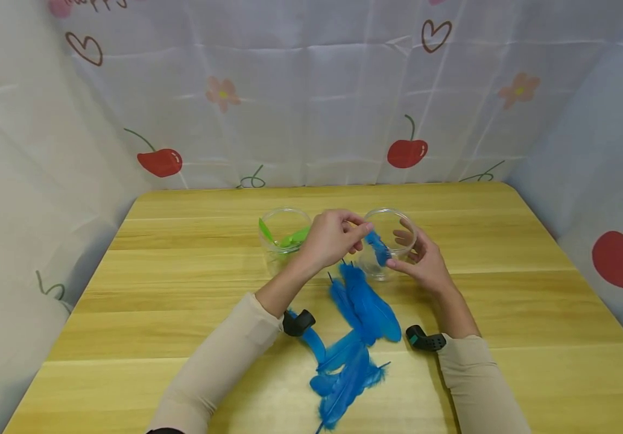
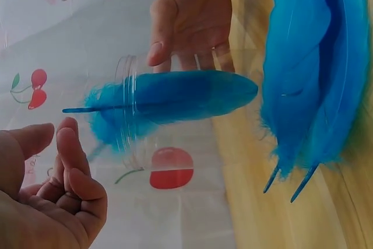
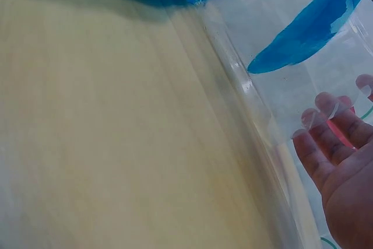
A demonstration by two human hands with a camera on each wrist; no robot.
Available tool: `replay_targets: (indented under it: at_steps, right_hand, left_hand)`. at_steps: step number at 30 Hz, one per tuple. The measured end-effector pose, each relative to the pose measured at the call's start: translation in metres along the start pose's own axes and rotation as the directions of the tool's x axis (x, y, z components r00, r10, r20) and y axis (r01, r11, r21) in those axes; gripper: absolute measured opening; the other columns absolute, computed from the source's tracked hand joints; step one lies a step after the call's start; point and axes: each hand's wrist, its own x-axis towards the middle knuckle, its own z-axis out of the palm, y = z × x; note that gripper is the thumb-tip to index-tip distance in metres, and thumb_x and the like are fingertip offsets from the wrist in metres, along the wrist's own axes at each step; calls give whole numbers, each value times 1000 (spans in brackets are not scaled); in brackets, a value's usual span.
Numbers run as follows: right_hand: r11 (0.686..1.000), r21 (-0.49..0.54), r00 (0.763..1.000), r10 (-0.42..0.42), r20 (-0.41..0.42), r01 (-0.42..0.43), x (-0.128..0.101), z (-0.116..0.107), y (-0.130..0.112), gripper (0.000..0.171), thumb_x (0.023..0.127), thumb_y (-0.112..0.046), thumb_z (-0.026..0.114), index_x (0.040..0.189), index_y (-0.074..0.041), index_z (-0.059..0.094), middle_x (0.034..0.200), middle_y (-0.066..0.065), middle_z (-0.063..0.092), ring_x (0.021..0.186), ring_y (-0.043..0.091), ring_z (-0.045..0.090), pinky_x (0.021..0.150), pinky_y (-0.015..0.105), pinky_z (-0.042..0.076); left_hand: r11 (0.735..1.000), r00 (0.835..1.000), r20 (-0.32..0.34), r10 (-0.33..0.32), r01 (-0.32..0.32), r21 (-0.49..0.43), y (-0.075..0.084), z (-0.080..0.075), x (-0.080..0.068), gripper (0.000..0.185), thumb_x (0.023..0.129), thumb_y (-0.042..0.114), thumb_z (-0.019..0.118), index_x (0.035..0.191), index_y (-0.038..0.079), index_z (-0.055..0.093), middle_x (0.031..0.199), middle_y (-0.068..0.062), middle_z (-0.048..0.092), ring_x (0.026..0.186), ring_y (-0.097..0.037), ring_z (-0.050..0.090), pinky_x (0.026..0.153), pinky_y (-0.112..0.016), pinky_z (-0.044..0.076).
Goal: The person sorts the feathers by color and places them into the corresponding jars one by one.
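1. Smooth wooden table [image 1: 506, 289], cherry-print cloth [image 1: 311, 90] behind.
2. Downy blue feather [image 1: 379, 248] in clear round jar [image 1: 392, 229], 12 o'clock of loose feathers [image 1: 354, 337].
3. Left hand [image 1: 333, 238] fingers curled, empty; right hand [image 1: 425, 262] fingers relaxed against the jar.
4. Green feathers [image 1: 289, 238] half hidden in second jar [image 1: 284, 232].

blue feathers [image 1: 362, 307], green feathers [image 1: 289, 238], cherry-print curtain [image 1: 311, 108]

Both hands raised ahead of me, close together.

My left hand [image 1: 333, 236] has its fingers loosely curled, pinching nothing (fingertips just apart in the wrist view); my right hand [image 1: 422, 260] is spread, fingers straight, both forearms angling inward.
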Motion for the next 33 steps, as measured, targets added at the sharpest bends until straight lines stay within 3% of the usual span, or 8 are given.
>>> replay_targets:
  at_steps: [6,24,33]
  right_hand:
    - [1000,0,1000,3,2,-3,1,1,1,80,87,0,73,154,-10,32,145,27,45,134,42,42,108,62,30]
    - [1000,-2,1000,1,10,-1,1,4,-2,83,85,2,74,155,-9,30,145,28,45,134,44,41,107,65,30]
    - [1000,-20,1000,0,4,0,-1,2,-2,82,86,1,73,155,-10,31,145,25,45,135,40,41,107,63,31]
  left_hand:
    - [999,999,8,48,-48,-17,-2,-2,-3,33,98,28,64,119,3,66,73,0,68,70,-14,65,53,-27,50]
    - [997,998,25,56,-55,-56,-8,-6,-13,31,98,28,64,119,5,67,73,-1,68,71,-15,65,54,-28,51]
    - [990,993,30,118,-115,-83,-12,-10,-27,26,98,24,65,115,5,69,84,-9,69,70,-17,63,56,-29,51]
